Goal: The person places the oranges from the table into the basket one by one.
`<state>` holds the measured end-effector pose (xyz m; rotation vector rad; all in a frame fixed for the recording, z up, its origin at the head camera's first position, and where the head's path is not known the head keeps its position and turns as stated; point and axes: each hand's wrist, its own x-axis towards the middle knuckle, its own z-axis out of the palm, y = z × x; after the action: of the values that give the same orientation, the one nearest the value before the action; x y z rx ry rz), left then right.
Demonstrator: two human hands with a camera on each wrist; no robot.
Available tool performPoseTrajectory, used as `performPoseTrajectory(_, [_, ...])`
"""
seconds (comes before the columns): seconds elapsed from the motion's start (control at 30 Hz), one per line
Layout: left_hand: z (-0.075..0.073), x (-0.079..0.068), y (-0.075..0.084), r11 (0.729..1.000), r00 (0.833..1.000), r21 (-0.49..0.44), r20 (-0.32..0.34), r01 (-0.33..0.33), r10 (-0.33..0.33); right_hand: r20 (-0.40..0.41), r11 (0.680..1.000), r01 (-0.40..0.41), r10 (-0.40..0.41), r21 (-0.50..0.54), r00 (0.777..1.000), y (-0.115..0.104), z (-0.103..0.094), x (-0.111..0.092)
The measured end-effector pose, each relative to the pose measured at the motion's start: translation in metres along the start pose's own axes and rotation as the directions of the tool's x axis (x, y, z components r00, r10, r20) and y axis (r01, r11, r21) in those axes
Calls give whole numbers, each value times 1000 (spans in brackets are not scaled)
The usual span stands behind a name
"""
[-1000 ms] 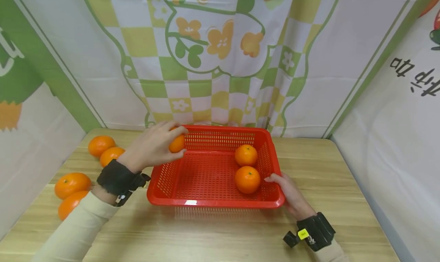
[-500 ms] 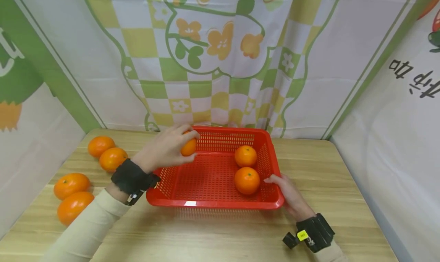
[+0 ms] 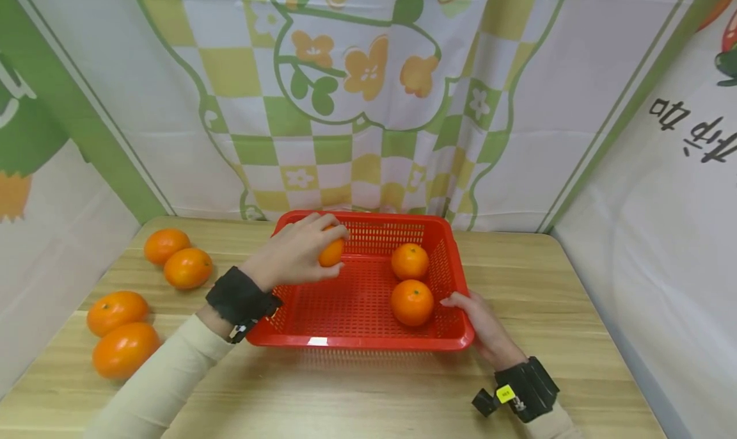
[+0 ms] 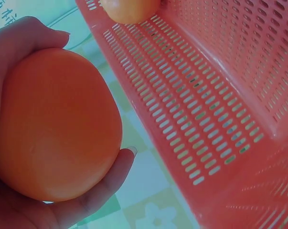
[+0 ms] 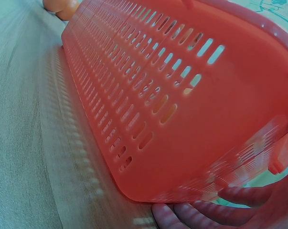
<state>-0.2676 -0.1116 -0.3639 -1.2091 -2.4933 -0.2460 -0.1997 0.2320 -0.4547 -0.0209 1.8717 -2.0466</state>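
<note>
My left hand (image 3: 302, 250) grips an orange (image 3: 331, 250) above the left half of a red plastic basket (image 3: 357, 343). In the left wrist view, thumb and fingers curl round the orange (image 4: 58, 124), close to the slotted basket wall (image 4: 182, 100). My right hand (image 3: 480, 324) holds the basket's right end, its thumb over the rim. In the right wrist view, the fingertips of that hand (image 5: 220, 207) lie against the basket's outer end, low by the table. Inside the basket, one orange (image 3: 410, 262) sits behind another orange (image 3: 412, 303), near the right wall.
Several oranges lie on the wooden table (image 3: 368, 394) left of the basket, among them a back one (image 3: 167, 246) and a front one (image 3: 125, 351). A patterned curtain (image 3: 368, 157) hangs behind the table. Fabric walls rise on the left and right.
My left hand has moved rightward with the orange, from the basket's left rim to over its interior. My right hand keeps its hold on the basket's right end.
</note>
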Motion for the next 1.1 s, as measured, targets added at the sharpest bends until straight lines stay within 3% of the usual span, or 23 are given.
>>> performPoseTrajectory(0.83, [35,21,-1,997,990,-62,136,34,-26,17,1000,4,-5,7,1000,1,-3,2])
performPoseTrajectory(1.1, [42,28,-1,999,990,-16,141,28,-26,15,1000,0,0,19,1000,0,-1,2])
